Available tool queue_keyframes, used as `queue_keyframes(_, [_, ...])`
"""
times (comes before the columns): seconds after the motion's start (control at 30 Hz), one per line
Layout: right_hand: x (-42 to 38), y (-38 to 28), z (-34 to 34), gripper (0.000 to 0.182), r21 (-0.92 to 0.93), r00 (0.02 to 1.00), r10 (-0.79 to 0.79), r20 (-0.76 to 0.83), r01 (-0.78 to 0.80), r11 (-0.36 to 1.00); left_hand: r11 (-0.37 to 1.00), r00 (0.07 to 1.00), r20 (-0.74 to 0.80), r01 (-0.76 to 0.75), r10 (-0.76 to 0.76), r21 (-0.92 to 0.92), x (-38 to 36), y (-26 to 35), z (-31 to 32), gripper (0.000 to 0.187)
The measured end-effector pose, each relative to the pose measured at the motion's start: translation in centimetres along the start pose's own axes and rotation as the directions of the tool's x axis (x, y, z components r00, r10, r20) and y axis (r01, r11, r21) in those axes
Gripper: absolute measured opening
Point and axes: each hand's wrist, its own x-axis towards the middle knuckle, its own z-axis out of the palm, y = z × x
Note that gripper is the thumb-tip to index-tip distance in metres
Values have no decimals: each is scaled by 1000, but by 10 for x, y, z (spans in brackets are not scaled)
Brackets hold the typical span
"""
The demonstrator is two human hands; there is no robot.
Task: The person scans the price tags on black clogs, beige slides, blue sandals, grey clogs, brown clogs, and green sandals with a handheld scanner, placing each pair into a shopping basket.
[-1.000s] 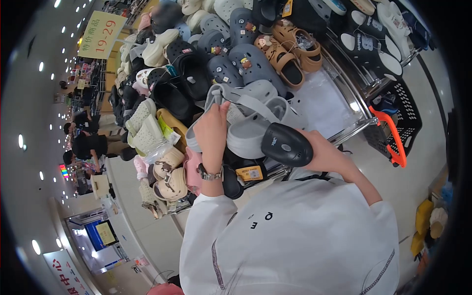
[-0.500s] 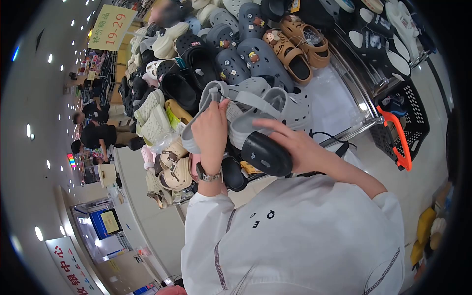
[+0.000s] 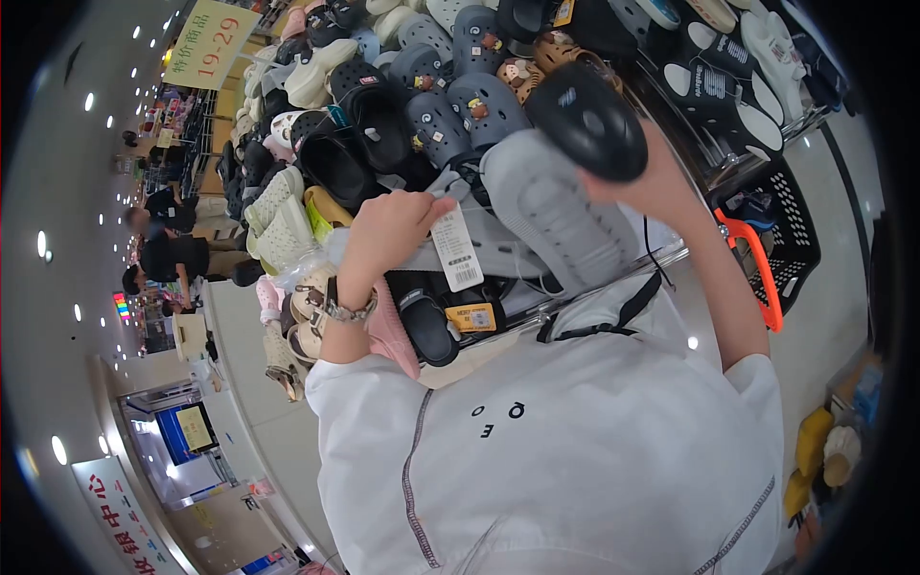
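Note:
My left hand (image 3: 393, 230), with a metal watch at its wrist, is closed at the strap end of a grey clog (image 3: 494, 244). Beside its fingertips hangs a white barcode tag (image 3: 458, 254). My right hand (image 3: 647, 187) is closed around a smooth, rounded black object (image 3: 589, 120) bearing a small light logo; I cannot make out its kind. Right-hand fingers also come against the edge of another grey clog (image 3: 556, 216), whose ribbed sole faces up. Part of the right hand is hidden behind the black object.
Clogs and slippers (image 3: 374, 125) are piled high behind my hands. A metal rail (image 3: 671, 257) edges the display. At the right stands a black basket (image 3: 786, 220) with an orange handle (image 3: 757, 259). A yellow price sign (image 3: 209, 46) rises at the back left; people stand beyond.
My right hand has moved up and right with the black object. A grey clog now shows its sole. The left hand shifted slightly left and down, and the barcode tag came into plain view.

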Motion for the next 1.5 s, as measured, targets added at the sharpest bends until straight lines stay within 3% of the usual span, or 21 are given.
queue_keyframes(0.07, [9, 12, -2, 55, -44, 996, -58, -69, 55, 998, 993, 998, -22, -57, 55, -100, 3, 4, 3, 45])
queue_keyframes(0.13, [14, 18, 0, 47, -297, 966, 14, -258, -93, 950, 961, 989, 146, 18, 24, -278, 10, 6, 9, 47])
queue_keyframes(0.17, [7, 24, 4, 44, -233, 955, -126, -270, 63, 971, 938, 988, 152, 55, -2, -343, 10, 7, 15, 49])
queue_keyframes(0.2, [0, 24, 2, 44, -242, 955, -137, -263, 72, 967, 936, 990, 140, 54, -5, -349, 10, 8, 22, 49])
queue_keyframes(0.23, [-8, 23, 0, 41, -8, 986, 142, -85, -143, 990, 910, 993, 52, 116, -103, -399, 9, 10, 30, 50])
queue_keyframes(0.27, [-17, 20, 0, 39, 173, 915, 373, 154, -396, 902, 874, 978, -26, 173, -207, -454, 8, 14, 35, 50])
queue_keyframes(0.33, [-36, 11, 5, 24, 317, 896, 371, 244, -435, 843, 879, 964, -63, 208, -258, -429, 6, 26, 34, 50])
queue_keyframes(0.43, [-51, -4, 4, 23, 245, 840, 408, 358, -506, 827, 879, 909, -250, 203, -332, -431, 2, 35, 36, 46])
queue_keyframes(0.67, [-60, -11, 3, 23, 152, 762, 425, 489, -555, 818, 892, 880, -230, 345, -415, -292, -5, 48, 22, 46])
queue_keyframes(0.73, [-61, -16, 8, 24, 144, 770, 428, 473, -547, 824, 902, 861, -301, 333, -410, -277, -7, 48, 24, 45])
queue_keyframes(0.87, [-58, -25, 21, 29, 132, 793, 413, 447, -515, 847, 905, 864, -303, 323, -401, -278, -10, 48, 27, 44])
queue_keyframes(0.93, [-60, -19, 26, 31, 131, 784, 428, 449, -532, 836, 948, 870, -396, 217, -295, -231, -11, 47, 31, 44])
queue_keyframes(1.1, [-60, -20, 32, 36, 48, 753, 469, 462, -549, 834, 938, 877, -372, 208, -305, -279, -16, 48, 31, 44])
queue_keyframes(1.17, [-62, -20, 34, 39, 66, 840, 361, 406, -421, 905, 937, 876, -379, 193, -298, -290, -17, 48, 32, 44])
queue_keyframes(1.3, [-68, -15, 33, 41, 59, 854, 356, 381, -406, 912, 915, 912, -286, 181, -293, -361, -20, 43, 32, 48])
queue_keyframes(1.4, [-72, -11, 33, 40, 112, 938, 257, 233, -288, 951, 871, 936, -189, 183, -296, -456, -19, 36, 37, 51])
queue_keyframes(1.47, [-74, -10, 27, 38, 163, 885, 431, 174, -458, 874, 834, 936, -161, 191, -314, -518, -18, 32, 37, 53])
queue_keyframes(1.5, [-78, 1, 25, 35, 213, 897, 414, 154, -439, 873, 822, 932, -154, 200, -327, -533, -19, 31, 36, 51])
